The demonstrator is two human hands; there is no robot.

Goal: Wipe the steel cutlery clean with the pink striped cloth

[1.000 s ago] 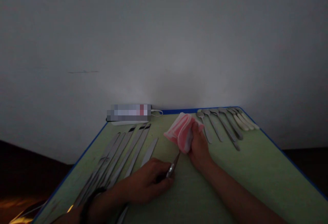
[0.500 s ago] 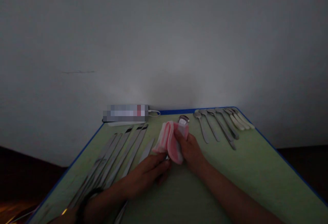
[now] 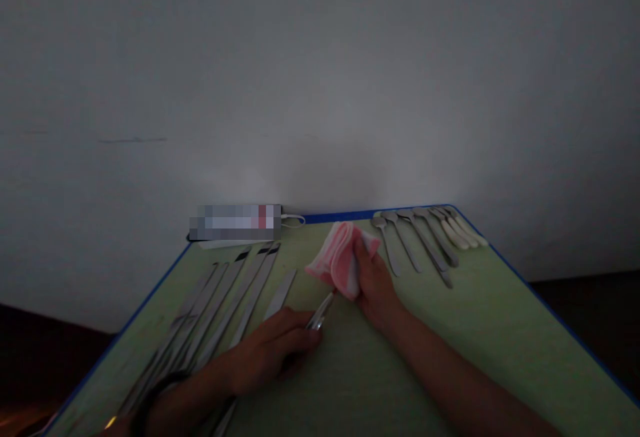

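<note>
My left hand (image 3: 270, 350) is closed around the handle of a metal utensil (image 3: 321, 313), which points up and right into a pink and white cloth (image 3: 339, 258). That cloth is bunched in my right hand (image 3: 373, 284), which wraps it round the utensil's far end. The utensil's head is hidden inside the cloth. Both hands rest low over a green table (image 3: 475, 330) with a blue edge.
A row of long flat metal blades or knives (image 3: 225, 304) lies fanned out at the left. Several spoons (image 3: 425, 240), some with white handles, lie in a row at the back right. A long flat object (image 3: 235, 222) sits against the grey wall.
The cloth has slid from near the handle out toward the utensil's far end, baring the shaft again. Half a second ago a shiny tip showed above the cloth; now it is covered.
</note>
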